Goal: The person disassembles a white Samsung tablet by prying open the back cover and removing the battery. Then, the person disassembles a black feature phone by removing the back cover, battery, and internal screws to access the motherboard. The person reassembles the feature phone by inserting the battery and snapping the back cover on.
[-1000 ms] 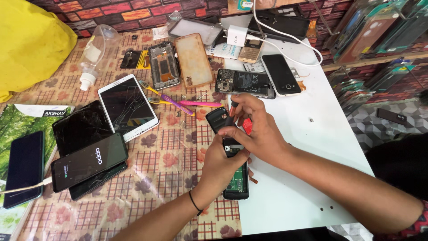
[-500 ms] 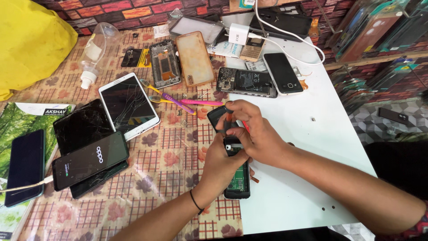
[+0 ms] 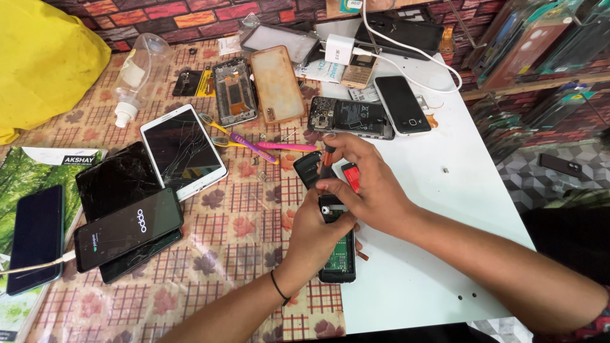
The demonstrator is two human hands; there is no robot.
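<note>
**Inspector:** State the position of the hands.

**Assistant:** Both work at the middle of the bench, where the floral cloth meets the white board. The left hand is closed round the near half of an opened black phone — green circuit board showing at its near end. The right hand comes in from the right, fingers curled and pinched over the phone's far end, gripping what appears to be a small red-handled tool; the tip is hidden by the fingers.

**Inspector:** Orientation of the phone?

**Assistant:** Long axis runs near to far, tilting slightly left at the far end. The phone lies directly under both hands, the left covering its middle, the right above its far part. A black panel, possibly its back cover, rests just left of the right hand.

**Inspector:** Surroundings and obstructions?

**Assistant:** Just beyond the right hand — a dismantled phone and an intact black one. A pink toothbrush lies to the far left of the hands, near a cracked white tablet. Left and near, a lit phone sits on another handset. Nothing stands between hands and workpiece.
</note>
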